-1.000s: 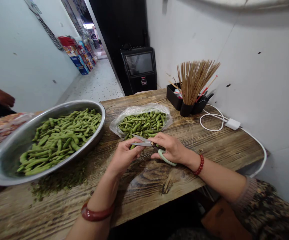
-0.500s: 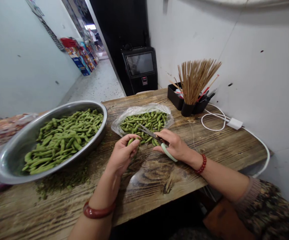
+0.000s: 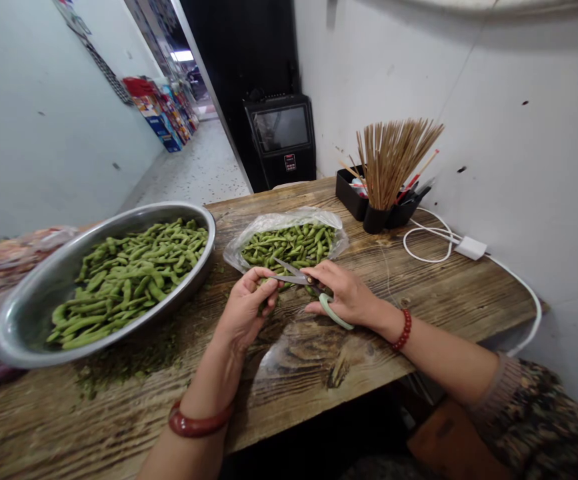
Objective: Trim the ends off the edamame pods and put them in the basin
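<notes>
Plainly slim, mint-handled metal scissors in the right hand.

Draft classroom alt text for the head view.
The right hand holds open, green-handled metal scissors beside the left hand over a brown wooden table. Green pods lie in a clear plastic bag and a silver oval metal basin.

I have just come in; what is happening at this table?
A person's right hand holds scissors, blades open, close to the left hand, which pinches what looks like a green pod, mostly hidden. Just beyond lies a plastic bag with many pods. A metal basin, left of the hands, holds more, and green scraps lie beside it.
</notes>
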Available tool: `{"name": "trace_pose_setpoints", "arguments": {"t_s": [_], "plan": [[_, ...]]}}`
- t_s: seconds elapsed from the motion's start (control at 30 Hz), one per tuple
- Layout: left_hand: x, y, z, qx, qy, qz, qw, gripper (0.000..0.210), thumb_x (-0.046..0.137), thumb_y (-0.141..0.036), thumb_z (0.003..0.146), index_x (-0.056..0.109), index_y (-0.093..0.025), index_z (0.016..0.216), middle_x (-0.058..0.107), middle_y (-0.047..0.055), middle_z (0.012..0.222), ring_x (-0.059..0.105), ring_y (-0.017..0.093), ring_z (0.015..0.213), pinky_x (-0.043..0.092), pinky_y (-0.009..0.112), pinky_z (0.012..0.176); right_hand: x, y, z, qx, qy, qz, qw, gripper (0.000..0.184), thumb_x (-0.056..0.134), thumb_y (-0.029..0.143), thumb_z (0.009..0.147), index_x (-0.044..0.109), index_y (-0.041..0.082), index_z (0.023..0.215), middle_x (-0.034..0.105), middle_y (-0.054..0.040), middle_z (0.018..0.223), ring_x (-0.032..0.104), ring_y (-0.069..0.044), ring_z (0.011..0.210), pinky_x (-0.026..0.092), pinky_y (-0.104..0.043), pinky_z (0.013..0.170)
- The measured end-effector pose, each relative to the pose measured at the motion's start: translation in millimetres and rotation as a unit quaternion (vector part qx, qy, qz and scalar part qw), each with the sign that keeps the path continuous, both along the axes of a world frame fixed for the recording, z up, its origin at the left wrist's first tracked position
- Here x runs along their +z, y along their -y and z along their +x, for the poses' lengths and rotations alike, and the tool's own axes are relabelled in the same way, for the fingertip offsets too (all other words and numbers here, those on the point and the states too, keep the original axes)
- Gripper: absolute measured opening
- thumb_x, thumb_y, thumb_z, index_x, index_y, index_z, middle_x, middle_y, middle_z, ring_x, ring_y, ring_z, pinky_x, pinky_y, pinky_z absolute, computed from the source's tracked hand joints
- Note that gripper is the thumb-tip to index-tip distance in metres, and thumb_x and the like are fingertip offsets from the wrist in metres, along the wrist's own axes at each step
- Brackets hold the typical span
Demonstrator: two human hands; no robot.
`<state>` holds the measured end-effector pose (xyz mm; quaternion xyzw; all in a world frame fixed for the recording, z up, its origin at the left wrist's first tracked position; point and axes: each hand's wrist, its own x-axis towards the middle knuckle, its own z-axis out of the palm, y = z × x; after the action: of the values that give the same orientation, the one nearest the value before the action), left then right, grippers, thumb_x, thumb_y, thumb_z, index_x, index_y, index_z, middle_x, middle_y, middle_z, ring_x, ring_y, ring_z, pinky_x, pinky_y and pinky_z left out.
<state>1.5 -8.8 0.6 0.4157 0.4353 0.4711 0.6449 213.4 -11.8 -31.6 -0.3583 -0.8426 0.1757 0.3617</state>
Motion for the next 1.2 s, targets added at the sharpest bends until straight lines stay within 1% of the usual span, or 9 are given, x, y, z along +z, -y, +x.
{"name": "trace_pose_setpoints", "arguments": {"t_s": [0.13,0.33,0.53,0.63,0.8,0.93,1.07,1.13,1.2], "plan": [[-0.5,2.7,3.8,-0.008,-0.025,0.002,1.0,0.029,0.077,-0.026,0.065,0.054,-0.016,0.081,0.06,-0.003,0.064,0.041,0.003,0.043,0.026,0.013,0.037,-0.7,-0.3,-1.1,0.01,-0.008,-0.001,1.0,0.065,0.072,0.038,0.075,0.046,0.018,0.131,0.056,-0.0113,0.107,0.056,-0.023,0.094,0.05,-0.037,0.082],[1.4,6.8,8.3,-0.005,-0.07,-0.004,0.998,0.031,0.077,-0.029,0.064,0.053,-0.018,0.08,0.05,-0.008,0.049,0.041,0.004,0.04,0.025,0.013,0.038,-0.2,0.4,-1.8,0.018,-0.01,0.001,1.0,0.064,0.071,0.039,0.076,0.046,0.018,0.131,0.056,-0.0113,0.106,0.057,-0.023,0.093,0.05,-0.037,0.081],[-0.3,7.0,7.8,-0.011,-0.071,0.008,0.997,0.031,0.077,-0.028,0.065,0.052,-0.017,0.081,0.051,-0.007,0.053,0.04,0.003,0.041,0.026,0.013,0.038,-1.1,0.8,-1.2,0.02,-0.004,-0.001,1.0,0.056,0.07,0.035,0.078,0.05,0.017,0.127,0.057,-0.0103,0.103,0.056,-0.021,0.088,0.049,-0.033,0.076],[-0.8,6.7,7.0,-0.014,-0.075,0.01,0.997,0.029,0.076,-0.027,0.067,0.053,-0.017,0.082,0.055,-0.005,0.059,0.041,0.003,0.042,0.026,0.013,0.038,-1.8,0.2,-0.3,0.018,-0.004,0.006,1.0,0.051,0.068,0.034,0.08,0.051,0.017,0.125,0.058,-0.0095,0.101,0.056,-0.019,0.084,0.049,-0.031,0.074],[1.1,4.8,2.8,-0.022,-0.033,0.018,0.999,0.024,0.073,-0.023,0.07,0.055,-0.017,0.083,0.06,-0.002,0.069,0.042,0.003,0.047,0.027,0.013,0.04,-2.4,-1.3,1.7,0.015,-0.005,0.006,1.0,0.048,0.066,0.035,0.081,0.052,0.018,0.124,0.058,-0.0081,0.098,0.057,-0.018,0.08,0.049,-0.029,0.07],[4.0,-0.8,-5.8,0.009,0.034,0.022,0.999,0.021,0.07,-0.021,0.071,0.06,-0.015,0.088,0.051,-0.004,0.06,0.039,0.004,0.046,0.028,0.013,0.04,-2.8,-2.0,3.1,-0.014,-0.035,0.017,0.999,0.048,0.065,0.037,0.082,0.052,0.017,0.124,0.058,-0.0073,0.095,0.056,-0.017,0.079,0.049,-0.029,0.071],[6.0,-7.5,-15.0,0.033,0.094,0.026,0.995,0.016,0.066,-0.025,0.075,0.055,-0.014,0.074,0.045,-0.004,0.062,0.036,0.003,0.044,0.024,0.013,0.036,-4.2,-2.4,3.5,-0.022,-0.048,0.027,0.998,0.048,0.066,0.037,0.081,0.053,0.017,0.122,0.059,-0.0077,0.096,0.056,-0.016,0.076,0.048,-0.029,0.069],[6.9,-9.0,-18.0,0.028,0.091,0.015,0.995,0.023,0.063,-0.03,0.077,0.049,-0.015,0.067,0.043,-0.004,0.06,0.035,0.003,0.043,0.023,0.014,0.035,-4.9,-2.4,3.5,-0.019,-0.049,0.029,0.998,0.048,0.067,0.037,0.081,0.053,0.017,0.122,0.059,-0.0075,0.096,0.056,-0.017,0.076,0.049,-0.029,0.069],[8.2,-8.9,-20.3,0.025,0.042,0.009,0.999,0.029,0.061,-0.035,0.079,0.046,-0.016,0.064,0.043,-0.004,0.06,0.036,0.004,0.042,0.023,0.015,0.034,-5.3,-2.4,3.6,-0.017,-0.052,0.031,0.998,0.048,0.067,0.036,0.081,0.053,0.017,0.123,0.059,-0.0074,0.096,0.056,-0.017,0.077,0.049,-0.03,0.07]]}}
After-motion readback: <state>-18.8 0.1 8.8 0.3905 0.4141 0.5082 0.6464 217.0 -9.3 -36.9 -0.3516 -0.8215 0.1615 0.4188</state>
